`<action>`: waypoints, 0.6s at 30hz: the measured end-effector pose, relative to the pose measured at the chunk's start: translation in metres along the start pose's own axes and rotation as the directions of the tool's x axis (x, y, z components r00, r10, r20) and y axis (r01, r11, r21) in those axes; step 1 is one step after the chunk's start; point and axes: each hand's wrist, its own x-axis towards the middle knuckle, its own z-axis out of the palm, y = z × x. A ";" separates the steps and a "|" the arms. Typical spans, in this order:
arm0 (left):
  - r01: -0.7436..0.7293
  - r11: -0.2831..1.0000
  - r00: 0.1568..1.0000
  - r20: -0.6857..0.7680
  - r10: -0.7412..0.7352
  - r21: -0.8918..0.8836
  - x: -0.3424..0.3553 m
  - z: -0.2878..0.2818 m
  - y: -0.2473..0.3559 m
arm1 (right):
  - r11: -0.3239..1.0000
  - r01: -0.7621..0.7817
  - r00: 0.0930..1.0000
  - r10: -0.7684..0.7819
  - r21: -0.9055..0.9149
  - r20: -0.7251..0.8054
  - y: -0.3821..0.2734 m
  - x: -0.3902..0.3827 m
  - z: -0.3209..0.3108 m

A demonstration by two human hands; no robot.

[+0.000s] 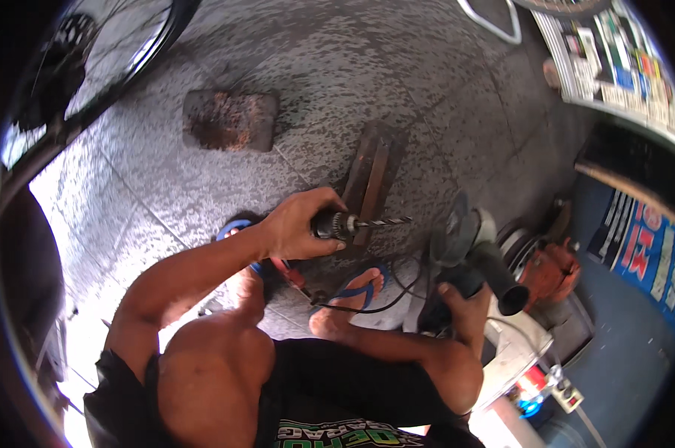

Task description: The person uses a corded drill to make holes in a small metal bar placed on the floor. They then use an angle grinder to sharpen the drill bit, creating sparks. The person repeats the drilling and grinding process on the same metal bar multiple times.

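Holding a drill and a grinder, one in each hand

The left hand [296, 222] is wrapped tight around a black drill [325, 223], just above the floor [457, 134]. The drill bit [386, 221] is long and twisty, and it points to the right. Its tip is near the grinder [449, 239], but the two are apart. The right hand [468, 299] is curled around the dark part of the grinder, over on the right side. The grinder has a round, flat disc at its far end.

Past the drill, a long brown metal bar [378, 175] lies on the floor. Farther off to the left sits a dark block [264, 123] with a dip full of rusty-brown bits. A blue sandal [369, 296] is on the person's right foot. A red machine [554, 272] stands to the right of the grinder.
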 end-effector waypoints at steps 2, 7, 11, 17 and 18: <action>0.036 0.994 0.999 -0.001 -0.036 -0.107 -0.002 0.002 -0.003 | 0.999 0.043 0.995 -0.041 0.023 -0.095 -0.008 0.000 -0.002; -0.037 0.990 0.999 -0.032 0.033 -0.134 -0.005 0.007 -0.005 | 0.995 0.093 0.992 -0.096 -0.033 -0.077 -0.005 0.001 -0.015; 0.064 0.981 0.997 -0.022 -0.069 -0.184 -0.012 0.010 -0.003 | 0.978 0.172 0.984 -0.165 0.114 -0.066 -0.003 0.008 -0.007; 0.062 0.986 0.997 -0.043 -0.070 -0.155 -0.015 0.009 -0.004 | 0.991 0.119 0.992 -0.117 0.067 -0.039 -0.021 0.004 -0.006; 0.071 0.985 0.996 -0.040 -0.078 -0.154 -0.016 0.009 -0.002 | 0.991 0.131 0.990 -0.129 0.032 -0.057 -0.016 0.002 -0.005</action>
